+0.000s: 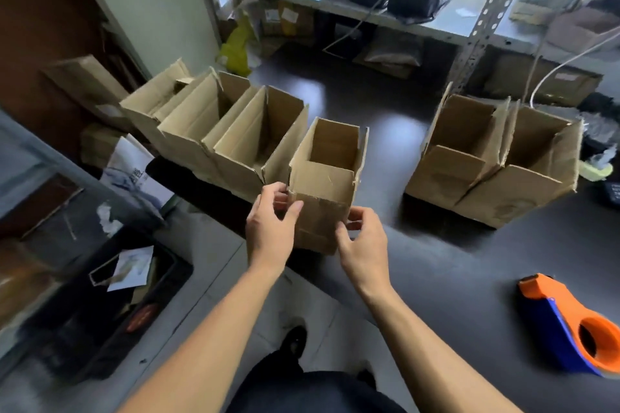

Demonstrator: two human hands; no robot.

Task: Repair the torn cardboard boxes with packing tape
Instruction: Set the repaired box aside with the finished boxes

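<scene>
A small open cardboard box (323,184) stands upright at the near edge of the dark table (436,265), its top flaps raised. My left hand (271,228) grips its left front corner, thumb on the front face. My right hand (364,241) holds its lower right corner with curled fingers. An orange and blue tape dispenser (567,325) lies on the table at the right, apart from both hands. Three larger open boxes (214,131) stand in a row to the left, and two more (496,157) stand to the right.
A metal shelf rack (476,30) with bags and parcels stands behind the table. A dark bin (100,305) with papers sits on the floor at the left. White cables hang down at the right. My shoes show on the tiled floor below.
</scene>
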